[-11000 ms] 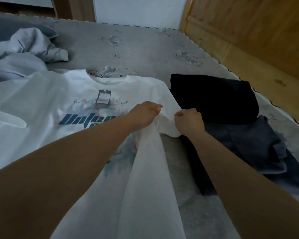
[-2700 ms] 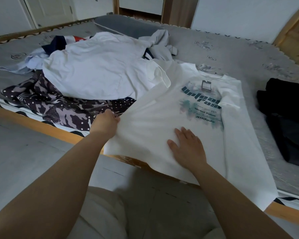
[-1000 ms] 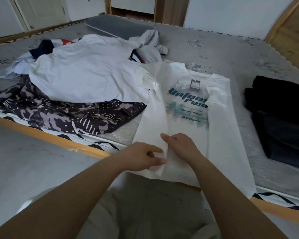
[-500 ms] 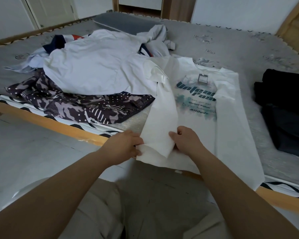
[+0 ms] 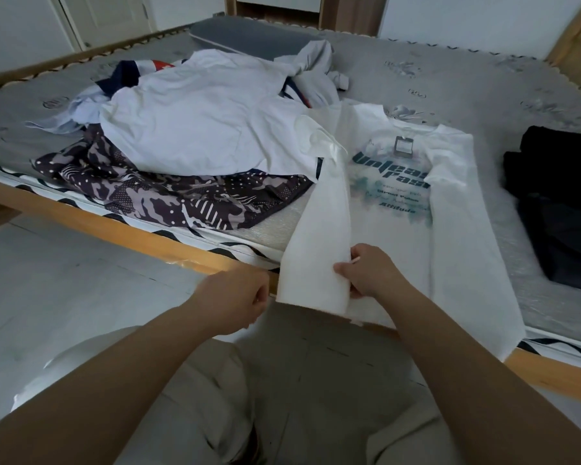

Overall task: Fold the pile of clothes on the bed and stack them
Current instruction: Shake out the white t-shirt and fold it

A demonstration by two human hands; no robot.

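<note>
Gripping white tee (image 5: 396, 229), teal print "Attitude", w/ right hand (image 5: 366, 271).

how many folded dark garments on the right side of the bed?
2: a black garment farther back near the right edge, and a dark grey one just in front of it, nearer the bed's front rail. Both run out of frame, so more may be hidden.

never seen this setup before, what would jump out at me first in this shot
The white printed t-shirt lies spread at the near edge of the bed, both sides folded inward. The right hand grips the left fold near its hem, and the left hand hovers curled just beside the hem. To the left is a heap of unfolded clothes over a camouflage-pattern garment; dark folded clothes sit at the right.
</note>
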